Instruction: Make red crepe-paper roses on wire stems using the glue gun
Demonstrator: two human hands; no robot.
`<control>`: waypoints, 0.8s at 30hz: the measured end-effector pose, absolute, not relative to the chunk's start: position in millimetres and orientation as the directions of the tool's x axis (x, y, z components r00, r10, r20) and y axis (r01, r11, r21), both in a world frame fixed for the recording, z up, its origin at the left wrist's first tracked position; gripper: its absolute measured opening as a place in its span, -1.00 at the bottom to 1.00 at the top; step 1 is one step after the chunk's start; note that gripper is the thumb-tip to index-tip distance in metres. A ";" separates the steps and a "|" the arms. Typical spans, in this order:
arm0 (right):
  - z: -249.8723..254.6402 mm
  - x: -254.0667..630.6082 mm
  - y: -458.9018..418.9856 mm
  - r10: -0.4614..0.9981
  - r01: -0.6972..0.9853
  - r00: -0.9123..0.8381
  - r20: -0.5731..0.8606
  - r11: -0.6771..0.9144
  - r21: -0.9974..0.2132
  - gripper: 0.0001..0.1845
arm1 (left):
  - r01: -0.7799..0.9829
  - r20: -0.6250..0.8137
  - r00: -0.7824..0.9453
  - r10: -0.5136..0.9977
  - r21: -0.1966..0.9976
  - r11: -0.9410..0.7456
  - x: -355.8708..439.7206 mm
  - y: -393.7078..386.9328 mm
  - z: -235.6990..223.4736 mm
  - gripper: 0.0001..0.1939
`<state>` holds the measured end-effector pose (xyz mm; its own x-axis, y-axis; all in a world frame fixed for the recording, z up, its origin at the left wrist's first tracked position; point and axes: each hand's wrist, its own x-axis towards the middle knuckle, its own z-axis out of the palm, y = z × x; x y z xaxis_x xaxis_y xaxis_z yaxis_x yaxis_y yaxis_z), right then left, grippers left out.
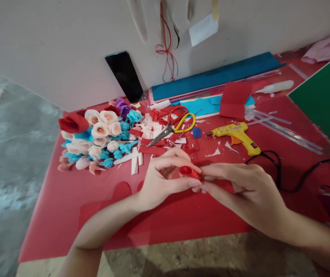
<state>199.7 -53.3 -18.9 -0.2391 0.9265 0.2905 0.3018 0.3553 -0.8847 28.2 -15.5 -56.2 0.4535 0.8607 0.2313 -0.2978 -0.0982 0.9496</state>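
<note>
Spreading beneath both forearms, the broad red flat-surfaced worktop (pixel 58 215) carried, at its far left, a dense heap of white, turquoise, red and purple paper flowers (pixel 100 130). Along the back lay a long deep-blue folded paper strip (pixel 216 77). The person's left hand (pixel 160 184) curled over the near part of the worktop, thumb and fingers closed round the work; the right hand (pixel 247 188) met it from the other side, fingertips pinched narrow. Beyond the right hand lay a yellow plastic glue gun (pixel 234 132) with an orange trigger, and left of that, open-bladed scissors with red and yellow handles (pixel 169 129) on paper scraps. A white paper slip (pixel 203 30) hung taped to the pale wall. Smallest was the roll of red paper (pixel 190 172), open-mouthed, between the two hands. The step in hand seemed to be shaping and pinching that roll; the next move appeared to call for a steady left hold and light right fingertips. Faint marks on the slip and the gun's label could not be read.
</note>
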 end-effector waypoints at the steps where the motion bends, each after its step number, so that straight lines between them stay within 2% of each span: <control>1: -18.2 200.3 -52.8 0.920 0.313 -0.252 0.300 0.371 -0.874 -0.89 | -0.278 0.248 0.464 0.850 0.952 -0.126 27.1 -14.1 -54.0 -0.79; 7: -14.2 204.5 -49.8 0.882 0.371 -0.322 0.344 0.452 -0.811 -0.89 | -0.131 0.376 0.483 0.791 0.924 -0.359 22.9 -7.7 -37.5 -0.84; 12: -12.7 208.4 -50.8 0.846 0.399 -0.404 0.350 0.506 -0.764 -0.93 | -0.057 0.461 0.538 0.706 0.855 -0.515 18.0 -7.4 -29.6 -0.79; 20: -14.6 212.6 -52.4 0.855 0.461 -0.434 0.285 0.482 -0.746 -0.89 | 0.066 0.369 0.599 0.711 0.862 -0.503 17.7 -7.1 -23.9 -0.81; 24: -14.5 213.5 -51.2 0.872 0.481 -0.413 0.262 0.453 -0.750 -0.88 | 0.182 0.317 0.622 0.716 0.831 -0.526 15.9 -6.6 -22.5 -0.82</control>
<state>213.5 -51.2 -14.5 -0.4135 0.8721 0.2615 0.4814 0.4532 -0.7502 15.9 -6.6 -22.5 0.6222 0.7159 0.3169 0.1816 -0.5257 0.8310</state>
